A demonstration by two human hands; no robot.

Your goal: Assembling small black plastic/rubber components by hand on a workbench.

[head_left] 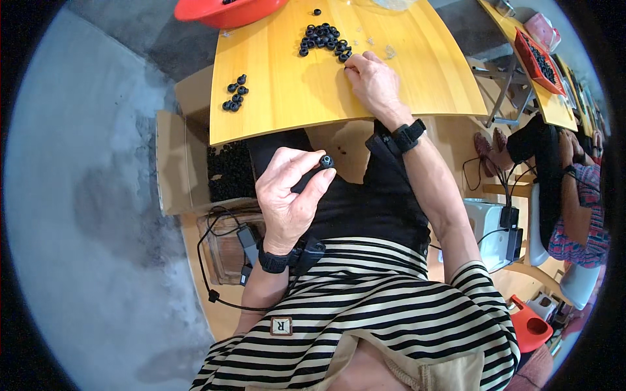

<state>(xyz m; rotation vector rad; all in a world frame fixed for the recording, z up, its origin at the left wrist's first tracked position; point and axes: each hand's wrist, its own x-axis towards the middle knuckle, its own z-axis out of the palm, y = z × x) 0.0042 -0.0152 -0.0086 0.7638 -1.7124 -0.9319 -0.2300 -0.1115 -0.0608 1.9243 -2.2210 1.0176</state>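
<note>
Head view, left hand: raised over the lap, thumb and fingertips pinched on one small black ring, held clear of the tabletop.
Head view, right hand: lies on the tabletop, fingertips bent down and touching the near edge of the big pile of black rings; whether it grips one I cannot tell.
Done so far, by my reading: a small group of rings lies apart at the left of the tabletop, perhaps already handled.
Left to do, by my reading: the big pile, plus a cardboard box below the tabletop, heaped with more rings.
Counts: one ring in the left hand; about eight in the small group; roughly twenty in the pile; one stray ring beyond it; box contents too many to count.
Also there: one red bowl at the far edge.
</note>
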